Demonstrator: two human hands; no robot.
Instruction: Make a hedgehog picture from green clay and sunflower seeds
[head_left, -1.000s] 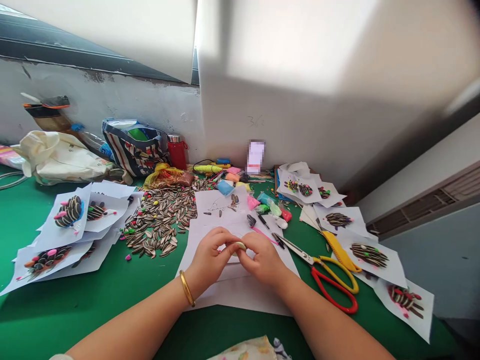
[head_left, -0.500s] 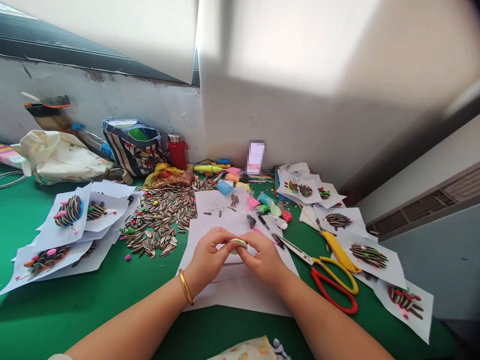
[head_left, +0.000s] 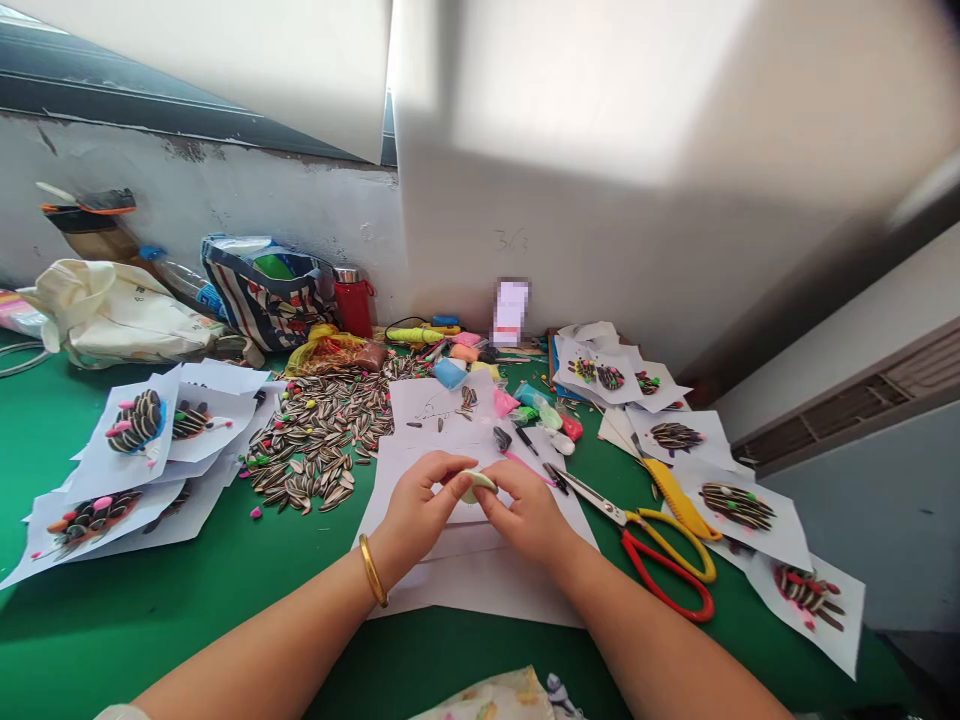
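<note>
My left hand (head_left: 420, 508) and my right hand (head_left: 529, 513) meet over a stack of white paper sheets (head_left: 480, 570) on the green table. Both pinch a small pale yellow-green lump of clay (head_left: 477, 484) between thumbs and fingertips. A gold bangle (head_left: 372, 570) sits on my left wrist. Just beyond my hands lies a white sheet (head_left: 439, 405) with a few sunflower seeds on it.
A heap of sunflower seeds (head_left: 322, 435) lies left of centre. Red and yellow scissors (head_left: 660, 560) rest to the right. Papers with seed pictures (head_left: 139, 425) lie at left and more seed pictures (head_left: 739, 505) at right. Clay packets (head_left: 525, 405), a striped bag (head_left: 266, 290) and a red flask (head_left: 352, 300) stand by the wall.
The clay lump has shifted slightly between my fingertips, with both hands a little higher in view. Nothing else on the table has moved.
</note>
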